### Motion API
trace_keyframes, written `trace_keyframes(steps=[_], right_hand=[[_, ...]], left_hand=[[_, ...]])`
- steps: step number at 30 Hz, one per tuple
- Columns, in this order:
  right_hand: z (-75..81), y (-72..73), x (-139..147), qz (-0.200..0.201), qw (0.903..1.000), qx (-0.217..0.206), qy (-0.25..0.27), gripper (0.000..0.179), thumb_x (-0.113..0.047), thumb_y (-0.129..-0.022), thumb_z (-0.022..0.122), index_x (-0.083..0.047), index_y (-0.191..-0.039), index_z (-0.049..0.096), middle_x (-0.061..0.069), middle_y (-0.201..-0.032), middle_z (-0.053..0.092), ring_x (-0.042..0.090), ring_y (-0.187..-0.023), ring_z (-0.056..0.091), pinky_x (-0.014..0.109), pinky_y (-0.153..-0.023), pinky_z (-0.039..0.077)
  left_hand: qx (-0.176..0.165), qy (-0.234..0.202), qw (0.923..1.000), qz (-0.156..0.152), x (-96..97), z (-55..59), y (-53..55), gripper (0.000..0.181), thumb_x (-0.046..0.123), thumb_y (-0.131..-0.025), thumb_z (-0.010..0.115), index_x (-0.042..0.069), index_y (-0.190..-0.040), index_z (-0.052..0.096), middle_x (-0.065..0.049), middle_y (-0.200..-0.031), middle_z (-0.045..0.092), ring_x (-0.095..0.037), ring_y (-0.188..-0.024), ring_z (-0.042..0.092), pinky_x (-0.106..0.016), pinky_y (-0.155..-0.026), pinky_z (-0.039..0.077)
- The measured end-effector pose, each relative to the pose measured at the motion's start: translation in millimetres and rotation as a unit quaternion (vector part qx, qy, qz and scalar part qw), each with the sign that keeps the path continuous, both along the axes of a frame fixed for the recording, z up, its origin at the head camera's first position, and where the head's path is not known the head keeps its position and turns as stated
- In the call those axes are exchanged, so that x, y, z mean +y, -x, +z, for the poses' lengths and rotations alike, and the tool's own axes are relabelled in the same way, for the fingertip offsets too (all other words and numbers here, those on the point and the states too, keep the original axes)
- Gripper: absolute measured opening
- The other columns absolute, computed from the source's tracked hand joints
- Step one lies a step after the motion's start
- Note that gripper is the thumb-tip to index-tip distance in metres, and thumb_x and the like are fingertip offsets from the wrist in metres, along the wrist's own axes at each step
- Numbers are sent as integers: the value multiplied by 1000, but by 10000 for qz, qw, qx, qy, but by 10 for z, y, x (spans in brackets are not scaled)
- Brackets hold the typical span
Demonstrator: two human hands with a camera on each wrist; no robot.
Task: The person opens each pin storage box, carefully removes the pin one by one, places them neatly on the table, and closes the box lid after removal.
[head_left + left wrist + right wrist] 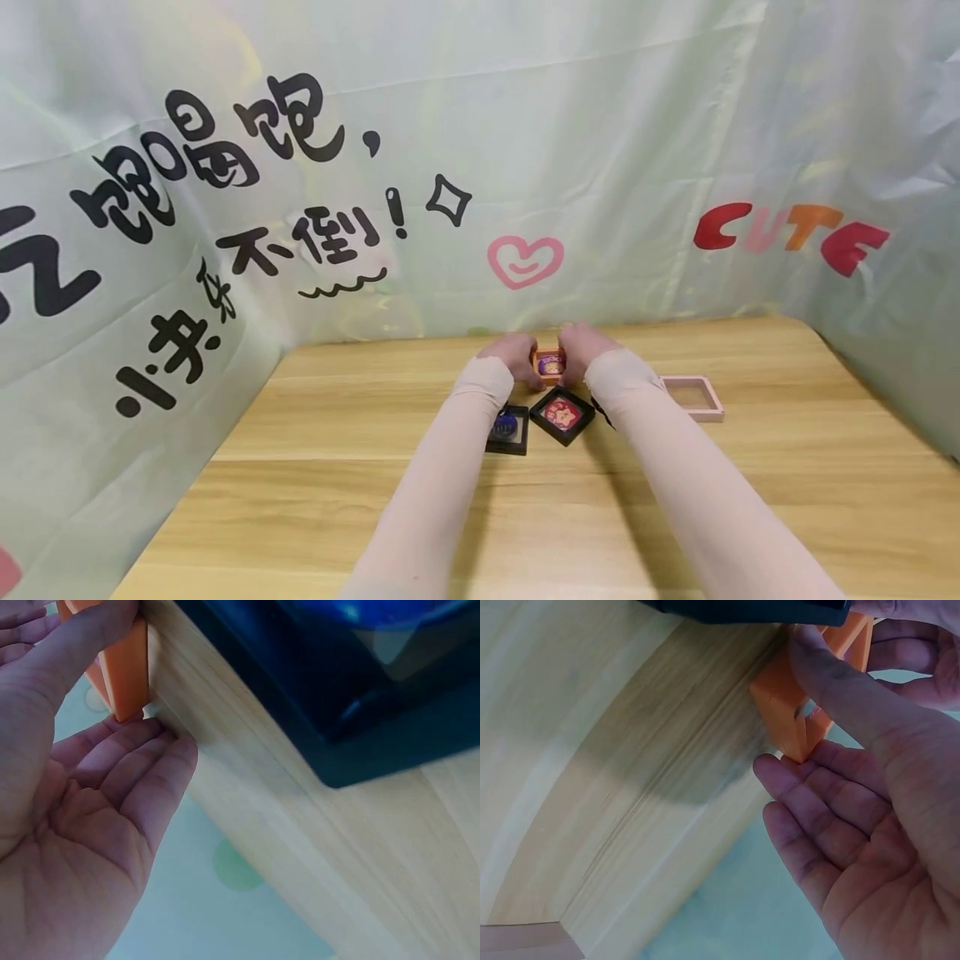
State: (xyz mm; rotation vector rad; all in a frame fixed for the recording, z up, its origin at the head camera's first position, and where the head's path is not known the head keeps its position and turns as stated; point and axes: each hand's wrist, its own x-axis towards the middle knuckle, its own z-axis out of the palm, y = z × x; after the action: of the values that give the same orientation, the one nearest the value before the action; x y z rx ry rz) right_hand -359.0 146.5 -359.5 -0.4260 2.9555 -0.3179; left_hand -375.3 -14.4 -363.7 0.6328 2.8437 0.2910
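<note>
Near the table's back edge, both hands grip an orange square frame (pixel 550 381) with a purple printed piece inside it. My left hand (pixel 514 358) holds its left side, thumb on the near face and fingertips at the far lower edge. On the opposite side, my right hand (pixel 585 350) pinches it the same way, and its thumb lies along the orange wall (pixel 776 709) in the right wrist view. Just in front stands a black frame (pixel 546 426), turned like a diamond, with a red star-patterned piece. Another black frame (pixel 506 448) with a round blue piece is partly hidden by the left wrist.
A pale pink frame (pixel 707 415) lies to the right of the right forearm, partly covered by it. The wooden table (pixel 315 500) ends at a light green curtain (pixel 600 167) with printed characters, a heart and coloured letters.
</note>
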Motion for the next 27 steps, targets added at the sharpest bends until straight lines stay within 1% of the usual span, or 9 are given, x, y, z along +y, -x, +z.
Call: trace_keyframes(steps=[3,6,7,11,14,17,22,25,27], right_hand=[[39,-32,-29,8,9999,103,-100,38,-11,-79,92,2,-107,71,12,-97,70,24,-85,65,40,-84,61],[63,-58,-30,-12,10000,63,-57,39,-12,-81,92,3,-110,70,12,-98,71,24,-86,66,40,-86,62],[61,-55,-26,-3,10000,64,-35,39,-12,-81,92,3,-109,70,12,-97,71,24,-86,66,40,-86,62],[20,-11,-13,0,10000,59,-21,38,-12,-80,93,2,-107,71,12,-98,70,24,-86,66,40,-85,62],[-4,7,-12,-6,10000,69,-32,38,-12,-79,93,2,-107,71,13,-99,69,25,-87,66,41,-86,62],[-9,7,-13,-19,10000,61,-28,40,-11,-79,93,3,-109,71,13,-100,69,25,-87,66,41,-87,63],[17,-17,-28,-5,10000,64,-36,40,-12,-80,93,2,-109,70,13,-101,69,25,-88,66,41,-88,62],[29,-37,-37,-4,10000,90,-34,39,-12,-80,93,2,-109,70,13,-101,69,25,-88,66,41,-87,62],[17,-40,-45,23,9999,86,-85,39,-12,-80,93,2,-108,71,12,-99,69,24,-87,65,40,-86,62]], left_hand=[[37,37,10000,6,-4,3,7,47,29,-86,91,8,-121,69,-3,-104,71,-16,-88,60,-28,-80,54],[35,115,9999,-22,1,14,6,48,31,-87,90,8,-124,68,-3,-107,72,-15,-89,60,-28,-82,54],[42,129,9999,-21,2,21,-4,49,32,-87,90,8,-125,69,-3,-109,73,-16,-89,61,-28,-83,55],[7,148,9999,-5,3,-13,39,51,34,-86,91,10,-126,69,-2,-108,72,-15,-89,61,-28,-82,54],[10,115,9999,5,3,-21,39,51,33,-86,92,10,-125,69,-2,-109,72,-16,-90,62,-28,-83,55],[-3,157,9999,-16,8,-24,42,50,33,-87,91,10,-125,69,-2,-110,72,-15,-90,61,-28,-83,55],[-6,159,9999,37,5,-12,23,50,33,-88,91,10,-126,68,-3,-111,72,-16,-91,61,-28,-84,55],[26,62,10000,21,-14,-5,-1,50,31,-87,91,9,-125,68,-4,-111,73,-16,-91,62,-29,-85,56],[6,40,10000,-8,-33,-22,-9,50,31,-87,91,8,-125,68,-4,-109,73,-16,-90,62,-29,-84,55]])
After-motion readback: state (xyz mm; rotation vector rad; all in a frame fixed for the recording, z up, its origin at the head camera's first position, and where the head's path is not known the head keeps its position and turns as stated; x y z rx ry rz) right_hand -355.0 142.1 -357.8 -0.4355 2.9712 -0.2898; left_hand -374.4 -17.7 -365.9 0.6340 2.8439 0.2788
